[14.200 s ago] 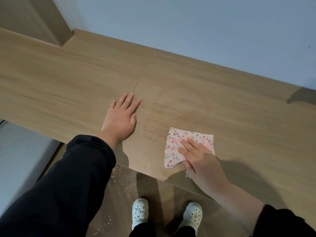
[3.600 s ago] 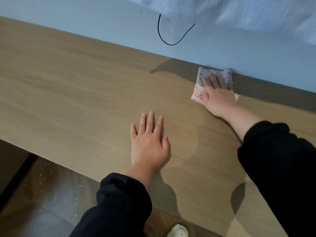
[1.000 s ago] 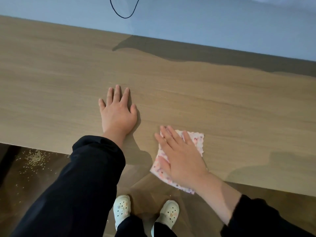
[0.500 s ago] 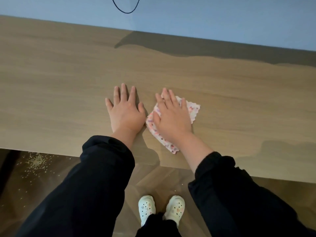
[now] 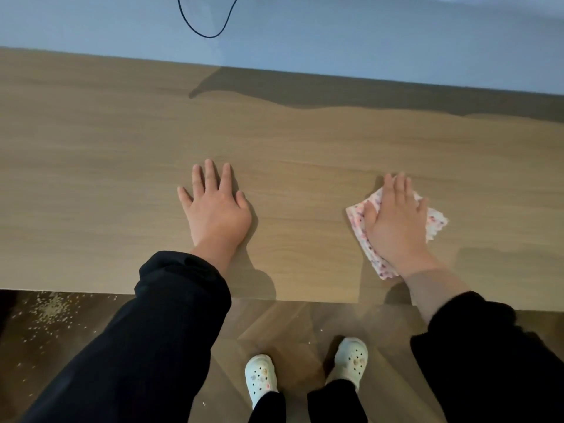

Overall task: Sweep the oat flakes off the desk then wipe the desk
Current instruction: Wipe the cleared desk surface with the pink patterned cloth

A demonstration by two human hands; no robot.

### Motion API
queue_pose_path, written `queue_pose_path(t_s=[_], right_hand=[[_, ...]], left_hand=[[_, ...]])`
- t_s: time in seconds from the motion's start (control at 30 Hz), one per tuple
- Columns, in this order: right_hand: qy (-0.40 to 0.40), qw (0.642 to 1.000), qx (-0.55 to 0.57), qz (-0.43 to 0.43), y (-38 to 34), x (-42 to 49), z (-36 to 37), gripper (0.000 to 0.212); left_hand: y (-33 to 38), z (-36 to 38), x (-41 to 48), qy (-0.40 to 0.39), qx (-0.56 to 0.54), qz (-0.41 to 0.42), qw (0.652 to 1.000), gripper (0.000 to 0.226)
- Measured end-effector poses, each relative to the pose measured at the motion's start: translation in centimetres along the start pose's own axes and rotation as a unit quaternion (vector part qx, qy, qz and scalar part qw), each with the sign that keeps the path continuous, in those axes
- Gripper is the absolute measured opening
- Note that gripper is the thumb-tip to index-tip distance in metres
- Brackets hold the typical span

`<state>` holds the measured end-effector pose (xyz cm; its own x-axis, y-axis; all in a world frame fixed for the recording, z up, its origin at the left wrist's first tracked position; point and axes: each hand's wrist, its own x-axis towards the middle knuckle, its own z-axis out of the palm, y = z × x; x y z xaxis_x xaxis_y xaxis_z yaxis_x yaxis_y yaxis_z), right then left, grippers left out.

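- The right hand (image 5: 396,222) lies palm-down on a flower-patterned cloth (image 5: 435,221). Its grip is spread nearly flat, with the fingers straight and pressing the cloth onto the worktop (image 5: 91,141) rather than curling round it.
- The cloth sits right of centre and near the worktop's near edge. Its corners show on both sides of the hand, and a strip trails back toward the wrist.
- The left hand (image 5: 215,213) is flat on the bare wood with its fingers apart. It holds nothing and lies well apart from the cloth, to the left.
- No oat flakes show on the worktop. A scatter of oat flakes (image 5: 52,309) lies on the floor (image 5: 274,325) at the near left, below the worktop's edge, so the sweeping looks done and the wiping is the step in hand.
- The coming stroke turns on one relation: the cloth is directly under the right hand, and open wood runs away from it to the far side and to the right, up to the wall (image 5: 366,38). The right hand is the only one placed to drive the stroke; the left merely props.
- White shoes (image 5: 261,380) stand on the floor below, and a dark cable (image 5: 195,25) loops against the wall.
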<state>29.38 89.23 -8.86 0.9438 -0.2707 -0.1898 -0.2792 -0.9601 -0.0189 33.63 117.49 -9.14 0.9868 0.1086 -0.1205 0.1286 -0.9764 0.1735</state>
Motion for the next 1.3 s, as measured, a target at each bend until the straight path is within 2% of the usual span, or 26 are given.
queue_pose_path(t_s=[0.1,0.2,0.23,0.27,0.33,0.4,0.47,0.53,0.6,0.67,0.73,0.87,0.97,1.13,1.23,1.3], right_hand=[[-0.007,0.995,0.001,-0.097,-4.0,-0.3,-0.3,0.069],[-0.036,0.954,-0.037,-0.294,-4.2,-2.9,-0.2,0.065],[-0.046,0.942,-0.046,-0.33,-2.9,-3.1,-0.4,0.063],[-0.043,0.94,-0.047,-0.336,-1.3,-2.4,-0.7,0.062],[-0.02,0.959,-0.046,-0.277,1.8,0.3,-0.8,0.063],[-0.014,0.98,-0.029,-0.195,2.9,4.1,-1.2,0.069],[-0.015,0.987,-0.006,-0.16,1.7,7.0,-1.4,0.068],[-0.017,0.981,0.005,-0.193,0.2,8.0,-1.6,0.065],[-0.02,0.959,0.001,-0.284,0.7,6.9,-1.5,0.066],[-0.024,0.928,-0.016,-0.372,3.2,6.1,-1.4,0.071],[-0.029,0.926,-0.013,-0.377,6.4,8.0,-1.8,0.078],[0.002,0.95,-0.015,-0.313,10.6,11.8,-3.0,0.089],[0.067,0.948,-0.068,-0.303,11.0,11.3,-2.9,0.075],[-0.019,0.967,-0.004,-0.254,10.8,10.4,-2.5,0.074],[-0.013,0.966,0.011,-0.257,9.3,14.1,-3.2,0.062],[-0.001,0.967,0.005,-0.255,7.0,17.5,-3.8,0.063]], left_hand=[[0.0,-0.2,0.0,-0.005,-0.002,-0.006,1.0,0.059],[0.1,-0.2,-0.3,0.004,-0.009,0.02,1.0,0.058],[0.2,-0.1,-0.5,0.018,-0.013,0.049,0.999,0.058],[0.3,-0.1,-0.8,0.034,-0.017,0.079,0.996,0.058],[0.6,0.0,-1.2,0.058,-0.045,0.094,0.993,0.058],[1.5,0.1,-1.8,0.073,-0.111,0.031,0.991,0.058],[3.7,0.4,-2.5,0.092,-0.166,-0.02,0.982,0.058],[6.8,0.9,-3.2,0.102,-0.195,-0.002,0.976,0.057],[9.9,1.4,-3.2,0.11,-0.221,0.026,0.969,0.056],[12.6,1.5,-2.4,0.103,-0.236,0.018,0.966,0.055],[14.8,1.8,-1.6,0.067,-0.207,-0.013,0.976,0.057],[16.7,2.9,-1.1,0.005,-0.064,-0.066,0.996,0.059],[16.8,3.3,-1.0,0.0,-0.031,-0.069,0.997,0.063],[17.0,3.3,-1.0,0.008,-0.019,-0.072,0.997,0.064],[17.0,3.2,-1.0,0.01,-0.018,-0.074,0.997,0.064],[17.0,3.1,-1.0,0.008,-0.02,-0.077,0.997,0.064]])
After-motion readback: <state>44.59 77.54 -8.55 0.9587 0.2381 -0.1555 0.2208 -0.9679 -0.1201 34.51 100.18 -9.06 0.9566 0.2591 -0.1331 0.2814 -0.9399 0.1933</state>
